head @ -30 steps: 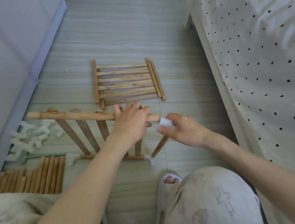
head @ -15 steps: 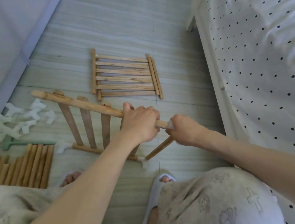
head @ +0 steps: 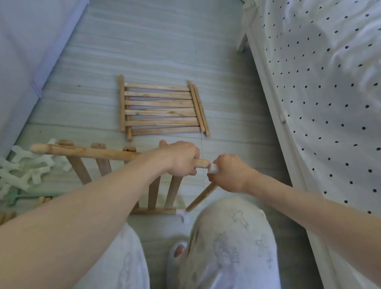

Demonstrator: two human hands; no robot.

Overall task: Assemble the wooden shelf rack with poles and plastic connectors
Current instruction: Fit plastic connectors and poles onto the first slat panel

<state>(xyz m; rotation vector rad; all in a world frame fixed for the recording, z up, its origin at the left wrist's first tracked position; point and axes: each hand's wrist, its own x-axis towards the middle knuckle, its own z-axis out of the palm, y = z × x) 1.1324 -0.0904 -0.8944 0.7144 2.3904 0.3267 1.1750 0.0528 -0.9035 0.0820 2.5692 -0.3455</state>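
Shelf panel [head: 116, 179] is held tilted above the floor, its pole [head: 92, 153] clenched in the left hand [head: 181, 157]; the connector [head: 213, 168], gripped by the right hand [head: 231, 175], could be forced on crooked and jam.

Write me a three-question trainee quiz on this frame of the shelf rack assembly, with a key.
1. True or false: the left hand grips the long pole near its right end.
2. What does the right hand hold against that pole's end?
A. a green tool
B. a white plastic connector
C. a slipper
3. Fill in: the finished slatted panel lies flat on the ____, beyond both hands.

Key: 1 true. 2 B; a short pole also slants down from this hand. 3 floor.
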